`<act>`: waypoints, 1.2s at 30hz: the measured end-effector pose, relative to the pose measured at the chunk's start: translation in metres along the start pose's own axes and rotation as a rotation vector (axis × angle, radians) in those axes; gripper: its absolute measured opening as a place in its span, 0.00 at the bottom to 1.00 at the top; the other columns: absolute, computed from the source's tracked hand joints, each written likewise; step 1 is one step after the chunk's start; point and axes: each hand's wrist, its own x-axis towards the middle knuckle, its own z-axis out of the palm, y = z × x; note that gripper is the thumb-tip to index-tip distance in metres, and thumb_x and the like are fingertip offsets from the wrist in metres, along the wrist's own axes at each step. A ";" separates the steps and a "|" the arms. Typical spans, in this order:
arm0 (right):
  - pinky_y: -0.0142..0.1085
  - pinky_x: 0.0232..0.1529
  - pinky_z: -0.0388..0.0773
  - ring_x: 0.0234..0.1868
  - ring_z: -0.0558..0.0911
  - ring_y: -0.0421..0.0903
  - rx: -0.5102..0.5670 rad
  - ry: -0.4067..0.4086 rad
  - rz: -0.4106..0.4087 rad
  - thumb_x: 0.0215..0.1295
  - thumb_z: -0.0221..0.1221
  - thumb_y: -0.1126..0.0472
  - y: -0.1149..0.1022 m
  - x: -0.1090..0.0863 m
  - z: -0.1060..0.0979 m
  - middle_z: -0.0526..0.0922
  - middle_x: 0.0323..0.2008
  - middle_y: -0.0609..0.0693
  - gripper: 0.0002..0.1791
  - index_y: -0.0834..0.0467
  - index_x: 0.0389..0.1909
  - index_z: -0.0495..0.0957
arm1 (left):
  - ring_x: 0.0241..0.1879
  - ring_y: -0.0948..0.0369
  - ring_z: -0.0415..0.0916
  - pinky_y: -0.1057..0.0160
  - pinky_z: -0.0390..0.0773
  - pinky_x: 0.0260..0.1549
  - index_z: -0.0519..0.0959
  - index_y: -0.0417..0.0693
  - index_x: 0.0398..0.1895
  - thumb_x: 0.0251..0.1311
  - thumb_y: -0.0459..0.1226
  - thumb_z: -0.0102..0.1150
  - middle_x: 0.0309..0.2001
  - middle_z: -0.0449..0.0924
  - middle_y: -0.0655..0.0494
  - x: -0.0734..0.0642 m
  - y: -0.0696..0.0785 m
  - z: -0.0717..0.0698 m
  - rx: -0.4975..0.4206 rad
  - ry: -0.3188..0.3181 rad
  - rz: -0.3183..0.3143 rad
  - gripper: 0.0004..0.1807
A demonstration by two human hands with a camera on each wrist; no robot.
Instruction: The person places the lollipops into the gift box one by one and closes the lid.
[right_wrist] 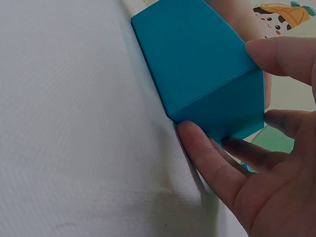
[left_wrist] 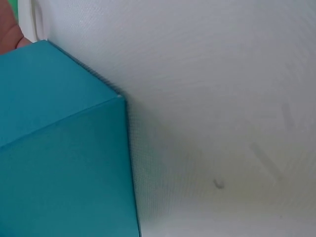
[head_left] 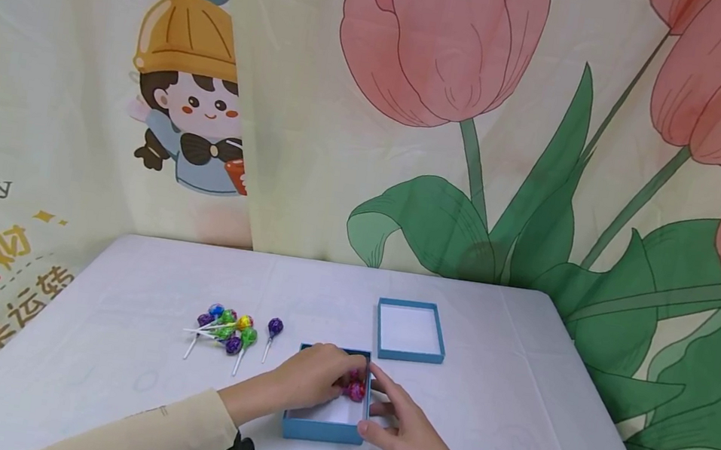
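Note:
A blue open-topped box (head_left: 323, 431) stands on the table in front of me. My left hand (head_left: 316, 375) reaches over its far left side and down into it, fingers curled round a shiny red-wrapped lollipop (head_left: 355, 391) by the right wall; the fingertips are partly hidden. Another red wrapper shows close beside it. My right hand (head_left: 405, 425) rests its fairly straight fingers against the box's right side, thumb at the near corner and index finger near the far one. In the right wrist view its fingers (right_wrist: 212, 160) touch the blue wall.
A shallow blue lid (head_left: 408, 356) with a white inside lies behind the box to the right. To the left is a pile of lollipops (head_left: 225, 330) in purple, green, blue and yellow wrappers, and one purple lollipop (head_left: 275, 327) lies apart. Behind the table hangs a printed cloth (head_left: 304, 134).

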 end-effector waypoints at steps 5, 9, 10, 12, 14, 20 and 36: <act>0.46 0.61 0.82 0.65 0.77 0.52 0.003 0.002 0.005 0.74 0.66 0.49 0.000 0.000 0.000 0.64 0.79 0.56 0.45 0.33 0.84 0.53 | 0.36 0.69 0.82 0.66 0.83 0.42 0.84 0.55 0.50 0.65 0.29 0.71 0.39 0.89 0.63 0.000 0.000 0.003 0.029 0.003 -0.011 0.15; 0.45 0.60 0.83 0.65 0.77 0.52 0.007 0.004 0.006 0.74 0.67 0.50 0.001 0.000 0.001 0.64 0.79 0.56 0.45 0.33 0.84 0.53 | 0.32 0.69 0.78 0.68 0.81 0.38 0.84 0.53 0.50 0.63 0.29 0.73 0.36 0.87 0.63 -0.001 0.001 0.000 0.036 0.002 0.000 0.15; 0.44 0.60 0.83 0.65 0.77 0.52 0.008 0.005 0.008 0.74 0.67 0.50 0.001 0.000 0.001 0.65 0.79 0.56 0.45 0.33 0.84 0.53 | 0.31 0.70 0.76 0.69 0.79 0.36 0.84 0.52 0.49 0.62 0.29 0.73 0.35 0.87 0.62 -0.002 0.001 -0.001 0.035 0.003 0.004 0.16; 0.44 0.60 0.83 0.65 0.78 0.52 0.009 0.006 0.010 0.74 0.67 0.50 0.001 0.001 0.001 0.65 0.79 0.56 0.45 0.32 0.84 0.54 | 0.30 0.69 0.74 0.69 0.78 0.35 0.84 0.51 0.49 0.61 0.29 0.74 0.35 0.87 0.62 -0.003 0.001 -0.005 0.038 0.008 0.011 0.16; 0.45 0.60 0.82 0.65 0.77 0.52 0.008 0.009 0.013 0.73 0.67 0.50 0.001 0.001 0.001 0.65 0.79 0.56 0.45 0.32 0.84 0.54 | 0.30 0.68 0.75 0.69 0.78 0.34 0.84 0.50 0.49 0.61 0.28 0.74 0.35 0.87 0.60 -0.004 0.002 -0.011 0.040 0.021 0.018 0.15; 0.50 0.62 0.82 0.65 0.78 0.53 -0.007 0.021 0.031 0.72 0.68 0.48 -0.001 0.001 0.001 0.66 0.78 0.57 0.46 0.34 0.84 0.54 | 0.38 0.61 0.84 0.65 0.84 0.39 0.85 0.50 0.49 0.61 0.29 0.74 0.39 0.90 0.56 -0.007 0.001 -0.034 0.040 0.056 -0.020 0.15; 0.50 0.61 0.82 0.62 0.78 0.52 -0.016 0.032 0.043 0.71 0.70 0.48 -0.001 0.002 0.003 0.67 0.77 0.57 0.47 0.35 0.84 0.55 | 0.37 0.60 0.82 0.61 0.85 0.38 0.83 0.51 0.53 0.63 0.34 0.75 0.38 0.87 0.57 -0.026 -0.050 -0.084 0.045 0.173 -0.258 0.16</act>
